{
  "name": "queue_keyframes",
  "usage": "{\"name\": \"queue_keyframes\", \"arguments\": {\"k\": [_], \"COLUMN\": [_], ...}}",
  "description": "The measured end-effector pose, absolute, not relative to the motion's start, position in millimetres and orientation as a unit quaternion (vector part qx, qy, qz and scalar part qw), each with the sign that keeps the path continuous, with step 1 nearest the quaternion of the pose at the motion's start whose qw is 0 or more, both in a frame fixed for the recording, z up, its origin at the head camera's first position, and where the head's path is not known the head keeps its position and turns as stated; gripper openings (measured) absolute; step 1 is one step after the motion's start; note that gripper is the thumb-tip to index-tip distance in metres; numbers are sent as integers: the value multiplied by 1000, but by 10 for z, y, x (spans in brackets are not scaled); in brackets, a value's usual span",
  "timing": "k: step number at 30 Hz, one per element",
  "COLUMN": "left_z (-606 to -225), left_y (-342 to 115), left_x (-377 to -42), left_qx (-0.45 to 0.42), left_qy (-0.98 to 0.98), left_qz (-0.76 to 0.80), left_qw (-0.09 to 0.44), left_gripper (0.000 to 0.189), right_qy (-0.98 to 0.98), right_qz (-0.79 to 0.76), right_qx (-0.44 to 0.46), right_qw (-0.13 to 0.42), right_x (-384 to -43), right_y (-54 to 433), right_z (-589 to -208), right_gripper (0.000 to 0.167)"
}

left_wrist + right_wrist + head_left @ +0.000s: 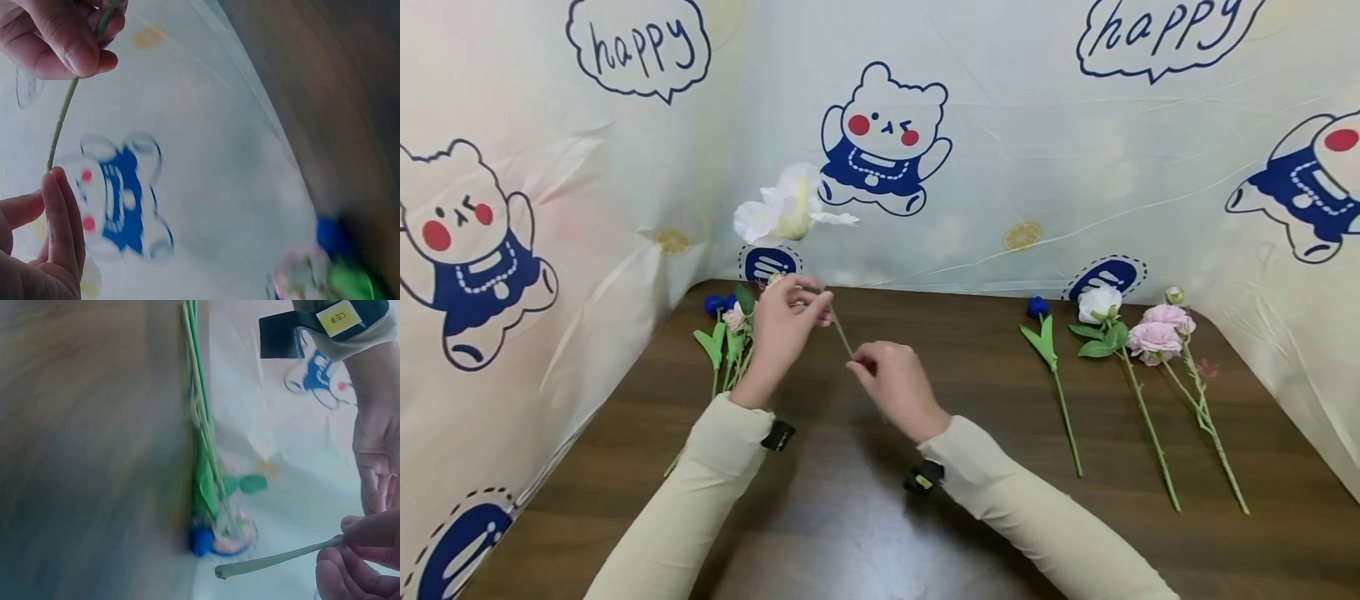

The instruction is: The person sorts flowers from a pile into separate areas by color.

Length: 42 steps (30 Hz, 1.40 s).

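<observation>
A large white flower (pixel 786 208) is held up above the table, its green stem (pixel 60 125) slanting down between both hands. Higher up, the left hand (pixel 781 329) pinches the stem between thumb and fingertips, below the bloom. The right hand (pixel 898 387) grips the stem lower down between thumb and curled fingers. In the right wrist view, the cut stem end (pixel 231 570) sticks out past the right hand. Beside the left hand lies a bunch of flowers (pixel 730 333) with blue and pink heads, partly covered by the left arm.
On the right of the brown table (pixel 820 517) lie a blue flower (pixel 1048 358), a white rose (pixel 1101 304) and a stem with pink blooms (pixel 1156 340). A printed cloth (pixel 1000 167) with cartoon bears hangs behind and along the sides.
</observation>
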<state>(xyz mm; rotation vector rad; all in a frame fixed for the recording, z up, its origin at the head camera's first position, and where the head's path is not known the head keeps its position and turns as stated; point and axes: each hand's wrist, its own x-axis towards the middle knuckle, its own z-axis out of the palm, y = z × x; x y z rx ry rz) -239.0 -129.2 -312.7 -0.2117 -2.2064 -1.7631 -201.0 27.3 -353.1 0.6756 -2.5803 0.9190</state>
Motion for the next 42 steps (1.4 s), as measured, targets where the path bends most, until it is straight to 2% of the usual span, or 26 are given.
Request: {"name": "queue_keyframes", "arguments": {"k": [9, 20, 30, 35, 42], "left_z": [-3182, -3380, -3603, -3691, -3806], "left_y": [-493, 521, 1321, 1590, 1812], "left_x": [-2475, -2534, -2447, -2371, -2322], "left_qx": [-124, -139, -157, -168, -249], "left_qy": [-749, -712, -771, -806, -872], "left_qz": [-639, -685, -615, -568, -412], "left_qw": [128, 62, 50, -6, -83], "left_gripper": [18, 28, 18, 20, 42], "right_qy": [-917, -940, -956, -962, -968], "right_qz": [311, 274, 240, 234, 230], "right_qx": [174, 93, 33, 7, -20], "right_qw": [181, 182, 164, 138, 99], "right_x": [-1909, -1832, -1748, -1728, -1694], "right_y": [979, 1850, 2459, 2730, 3002], "right_z": [-3536, -3554, -3604, -3693, -3840], "right_gripper": [8, 9, 10, 12, 13]}}
